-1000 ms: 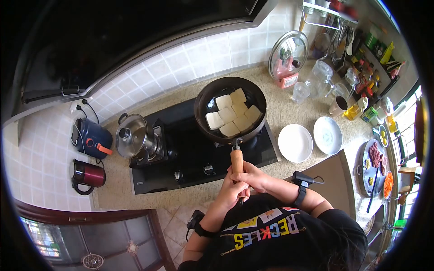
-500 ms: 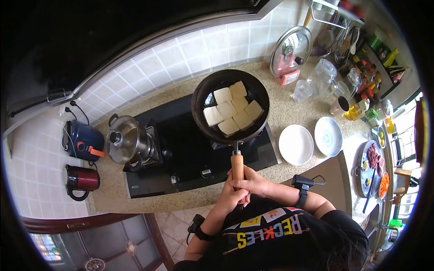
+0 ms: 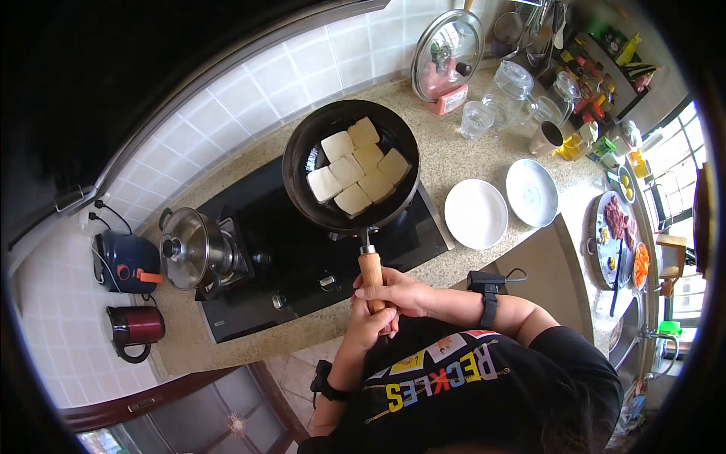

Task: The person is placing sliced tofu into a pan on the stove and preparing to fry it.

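Observation:
A dark wok (image 3: 293, 178) sits over the right side of the black gas hob (image 3: 253, 299). Several pale slabs that look like tofu (image 3: 347, 172) lie flat in one layer inside it, with shiny oil around them. The wok's wooden handle (image 3: 370, 266) points toward my body. My right hand (image 3: 398, 293) is closed around the middle of this handle. Just below, nearer my body, my left hand (image 3: 370, 323) is wrapped round the handle's end, its fingers partly hidden.
Left on the hob stands a lidded steel pot (image 3: 187, 250), beside a blue appliance (image 3: 125, 261) and a red kettle (image 3: 140, 324). To the right are a white plate (image 3: 476, 214), a pale bowl (image 3: 532, 193), glassware (image 3: 508, 91), a propped lid (image 3: 448, 57) and a board with food (image 3: 605, 242).
The view has turned slightly, so the counter, wok and hands appear shifted left. Both hands keep their hold on the handle, and the slabs lie in much the same arrangement.

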The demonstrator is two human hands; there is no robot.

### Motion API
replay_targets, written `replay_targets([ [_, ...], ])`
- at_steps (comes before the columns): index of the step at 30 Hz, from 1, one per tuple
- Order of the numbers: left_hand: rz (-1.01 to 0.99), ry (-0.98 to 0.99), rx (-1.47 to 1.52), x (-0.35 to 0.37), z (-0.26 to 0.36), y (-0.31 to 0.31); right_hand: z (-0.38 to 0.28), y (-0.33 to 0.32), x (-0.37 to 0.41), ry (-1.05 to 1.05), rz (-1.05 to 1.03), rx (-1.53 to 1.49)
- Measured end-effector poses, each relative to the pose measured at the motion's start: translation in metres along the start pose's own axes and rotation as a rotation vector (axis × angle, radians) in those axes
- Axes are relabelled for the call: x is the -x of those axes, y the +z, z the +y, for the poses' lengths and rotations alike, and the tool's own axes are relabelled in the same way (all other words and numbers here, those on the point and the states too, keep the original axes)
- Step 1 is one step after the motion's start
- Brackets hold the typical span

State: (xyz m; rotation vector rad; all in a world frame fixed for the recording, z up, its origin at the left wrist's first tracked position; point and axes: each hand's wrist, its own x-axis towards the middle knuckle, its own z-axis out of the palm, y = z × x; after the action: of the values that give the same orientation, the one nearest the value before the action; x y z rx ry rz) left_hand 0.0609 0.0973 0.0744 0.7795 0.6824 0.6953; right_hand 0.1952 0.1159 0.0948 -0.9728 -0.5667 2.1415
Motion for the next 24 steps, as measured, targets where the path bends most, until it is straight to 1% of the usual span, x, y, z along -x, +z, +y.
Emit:
replay_targets([
  [4, 0.016, -0.025, 0.049, 0.002, -0.008, -0.005, 0.005, -0.001, -0.001, -0.045, -0.020, 0.077],
  [6, 0.001, -0.004, 0.029, 0.003, -0.001, 0.000, 0.009, -0.006, -0.004, -0.074, 0.006, 0.232],
  [8, -0.016, 0.018, 0.007, 0.007, 0.006, 0.007, 0.009, -0.003, 0.000, -0.092, 0.012, 0.276],
  [10, 0.005, 0.024, 0.050, 0.017, 0.009, 0.015, 0.007, 0.002, 0.005, -0.107, 0.019, 0.318],
  [12, 0.005, 0.036, 0.054, 0.018, 0.014, 0.021, 0.004, 0.007, 0.009, -0.170, 0.014, 0.485],
  [14, 0.026, 0.153, 0.113, 0.015, 0.007, 0.017, -0.007, 0.009, 0.006, -0.172, -0.002, 0.500],
  [15, 0.048, 0.179, 0.153, 0.007, 0.016, 0.022, -0.017, 0.009, 0.003, -0.184, -0.013, 0.427],
  [17, 0.024, 0.147, 0.119, -0.014, 0.030, 0.023, -0.035, 0.009, -0.003, -0.170, -0.013, 0.317],
  [19, 0.002, 0.138, 0.106, -0.025, 0.034, 0.020, -0.048, 0.007, -0.003, -0.194, 0.005, 0.315],
  [21, -0.090, 0.073, 0.123, -0.030, 0.032, 0.021, -0.048, 0.003, 0.000, -0.222, 0.053, 0.324],
  [24, -0.091, 0.076, 0.118, -0.006, 0.029, 0.039, -0.039, 0.009, 0.025, -0.210, 0.034, 0.319],
])
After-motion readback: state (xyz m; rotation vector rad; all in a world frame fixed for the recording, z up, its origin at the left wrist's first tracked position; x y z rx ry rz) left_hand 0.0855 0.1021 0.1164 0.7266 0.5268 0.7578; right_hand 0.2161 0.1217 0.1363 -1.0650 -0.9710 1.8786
